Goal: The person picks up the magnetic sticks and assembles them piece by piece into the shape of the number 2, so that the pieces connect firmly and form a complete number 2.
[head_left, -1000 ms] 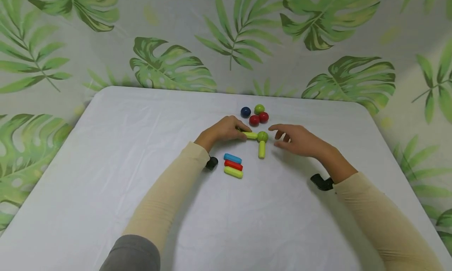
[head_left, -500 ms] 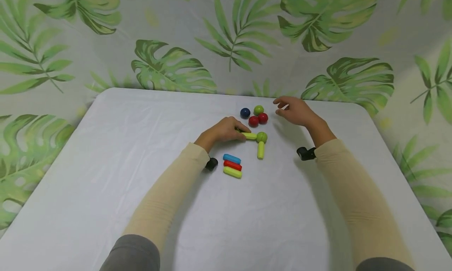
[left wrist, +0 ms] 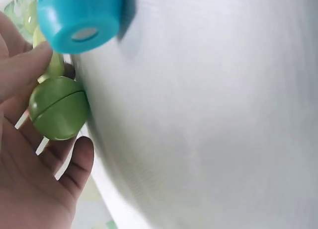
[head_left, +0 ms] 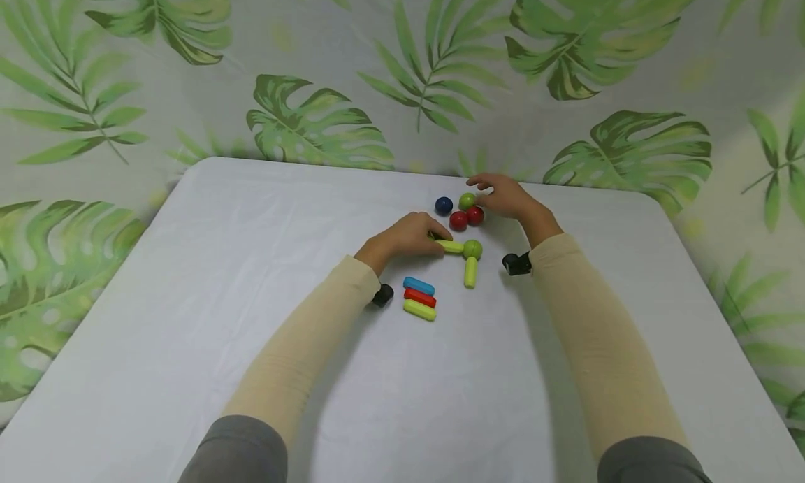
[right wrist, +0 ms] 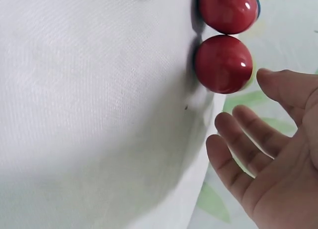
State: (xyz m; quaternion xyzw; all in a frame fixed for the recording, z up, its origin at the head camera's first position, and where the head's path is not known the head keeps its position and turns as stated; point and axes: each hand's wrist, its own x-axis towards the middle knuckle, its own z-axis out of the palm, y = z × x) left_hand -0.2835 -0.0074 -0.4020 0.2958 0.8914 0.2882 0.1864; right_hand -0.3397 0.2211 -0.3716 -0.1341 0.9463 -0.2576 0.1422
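Note:
My left hand (head_left: 411,233) pinches a yellow-green stick (head_left: 450,247) joined to a green ball (head_left: 472,249). From that ball a second yellow-green stick (head_left: 470,272) points toward me. In the left wrist view another green ball (left wrist: 59,108), with a seam round it, sits by the palm at the near end of the held stick. Farther back, my right hand (head_left: 506,198) reaches beside a loose green ball (head_left: 467,201), its fingers spread and holding nothing. Two red balls, one left (head_left: 458,221) and one right (head_left: 475,215), lie just in front of it.
A dark blue ball (head_left: 444,205) lies left of the loose green one. Nearer me, a blue stick (head_left: 418,286), a red stick (head_left: 420,298) and a yellow-green stick (head_left: 419,310) lie side by side. Behind the white table (head_left: 302,189) hangs leaf-patterned cloth (head_left: 428,63).
My right hand has moved from beside the joined sticks to the back of the table, then left to the loose green ball. My left hand keeps its hold on the stick.

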